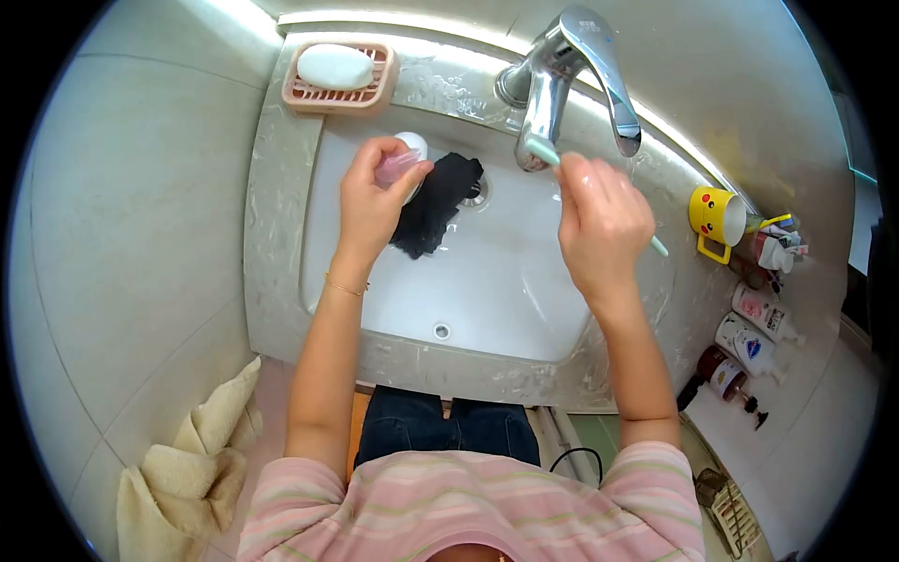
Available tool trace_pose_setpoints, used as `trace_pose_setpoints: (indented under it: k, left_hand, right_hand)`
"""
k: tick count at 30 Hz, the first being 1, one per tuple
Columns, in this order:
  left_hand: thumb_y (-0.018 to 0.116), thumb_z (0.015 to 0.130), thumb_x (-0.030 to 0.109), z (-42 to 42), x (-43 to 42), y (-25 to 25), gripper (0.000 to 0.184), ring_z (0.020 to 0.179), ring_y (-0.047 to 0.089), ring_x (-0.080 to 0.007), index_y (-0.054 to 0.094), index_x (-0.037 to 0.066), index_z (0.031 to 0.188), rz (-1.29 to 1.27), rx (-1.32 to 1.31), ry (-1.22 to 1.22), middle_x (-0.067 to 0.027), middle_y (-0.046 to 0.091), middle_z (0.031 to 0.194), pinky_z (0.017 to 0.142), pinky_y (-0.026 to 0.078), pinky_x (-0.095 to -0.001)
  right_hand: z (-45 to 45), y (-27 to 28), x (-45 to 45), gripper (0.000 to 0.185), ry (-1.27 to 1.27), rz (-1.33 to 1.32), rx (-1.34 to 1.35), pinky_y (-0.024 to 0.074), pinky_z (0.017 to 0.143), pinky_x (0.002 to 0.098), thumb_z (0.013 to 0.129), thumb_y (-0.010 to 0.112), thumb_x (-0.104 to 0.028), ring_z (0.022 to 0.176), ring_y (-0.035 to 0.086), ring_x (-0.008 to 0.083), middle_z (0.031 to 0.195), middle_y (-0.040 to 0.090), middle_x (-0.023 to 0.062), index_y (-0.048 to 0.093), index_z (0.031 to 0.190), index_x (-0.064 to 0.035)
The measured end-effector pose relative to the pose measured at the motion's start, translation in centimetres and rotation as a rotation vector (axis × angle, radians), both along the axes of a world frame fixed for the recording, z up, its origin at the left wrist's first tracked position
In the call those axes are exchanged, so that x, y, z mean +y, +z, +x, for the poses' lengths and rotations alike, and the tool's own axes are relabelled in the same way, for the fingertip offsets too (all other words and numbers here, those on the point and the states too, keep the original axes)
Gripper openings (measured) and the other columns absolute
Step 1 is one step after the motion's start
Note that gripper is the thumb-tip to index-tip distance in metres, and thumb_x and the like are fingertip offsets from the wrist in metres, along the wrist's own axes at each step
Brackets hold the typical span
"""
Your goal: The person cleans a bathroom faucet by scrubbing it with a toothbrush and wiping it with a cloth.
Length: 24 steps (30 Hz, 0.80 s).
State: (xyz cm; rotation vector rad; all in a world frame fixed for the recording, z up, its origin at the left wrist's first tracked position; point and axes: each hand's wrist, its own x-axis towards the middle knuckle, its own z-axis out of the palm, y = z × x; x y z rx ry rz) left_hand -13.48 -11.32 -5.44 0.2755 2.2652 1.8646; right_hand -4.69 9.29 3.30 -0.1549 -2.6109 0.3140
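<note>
My left hand is closed round a small pink translucent container with a white part, above the left side of the white sink. A thin pale green stick-like tool sits in the closed fingers of my right hand; its one end is near the faucet spout and its other end shows past the hand. A black wet-looking cloth lies in the basin beside the drain, partly behind my left hand.
A chrome faucet stands behind the basin. Soap rests on a pink dish at back left. A yellow mug and several bottles are on the right. A beige towel hangs lower left.
</note>
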Motion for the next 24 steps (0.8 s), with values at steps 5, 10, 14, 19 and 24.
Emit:
trace_pose_setpoints:
  k: [5,10,14,19,24]
  left_hand:
    - [0.072,0.082,0.015,0.2,1.4,0.3,0.033,0.094,0.058,-0.0196,0.059,0.001,0.108,-0.196,0.138,-0.113,-0.0089,0.063,0.101,0.085,0.045,-0.0297]
    - [0.065,0.087,0.016,0.7,3.0,0.8,0.03,0.102,0.058,-0.0233,0.059,0.001,0.111,-0.303,0.275,-0.08,-0.0123,0.061,0.112,0.088,0.045,-0.0318]
    - [0.054,0.094,0.015,1.7,4.6,2.4,0.027,0.107,0.056,-0.0238,0.058,0.001,0.116,-0.345,0.568,-0.026,-0.0136,0.057,0.122,0.089,0.045,-0.0325]
    - [0.051,0.095,0.014,4.1,7.2,5.1,0.03,0.107,0.057,-0.0247,0.056,0.0,0.121,0.095,0.198,-0.072,-0.0141,0.06,0.119,0.088,0.047,-0.0338]
    - [0.05,0.099,0.023,4.5,8.3,5.2,0.042,0.096,0.055,-0.0072,0.047,0.002,0.135,0.537,-0.328,-0.106,-0.0045,0.06,0.117,0.064,0.049,-0.0209]
  right_hand:
    - [-0.5,0.4,1.6,0.004,0.032,0.01,-0.059,0.0412,0.05,0.0358,0.08,0.064,-0.01,0.057,0.056,0.0237,0.068,0.059,0.0042,0.061,0.081,-0.0116]
    - [1.5,0.4,1.4,0.007,0.108,-0.11,-0.089,0.0419,0.051,0.0344,0.077,0.065,-0.008,0.059,0.058,0.0221,0.068,0.057,0.0044,0.06,0.082,-0.011]
    - [1.8,0.6,0.5,0.01,0.158,-0.033,-0.153,0.0414,0.05,0.0344,0.076,0.065,-0.006,0.059,0.057,0.0208,0.067,0.057,0.0026,0.06,0.083,-0.0114]
    - [0.3,-0.2,1.0,0.008,0.125,-0.074,-0.021,0.0419,0.05,0.035,0.078,0.064,-0.007,0.057,0.058,0.0224,0.066,0.057,0.0034,0.059,0.083,-0.0109]
    - [1.1,-0.1,0.8,0.006,0.1,-0.124,-0.06,0.0434,0.049,0.0355,0.08,0.063,-0.007,0.057,0.059,0.0241,0.068,0.059,0.0048,0.059,0.083,-0.0109]
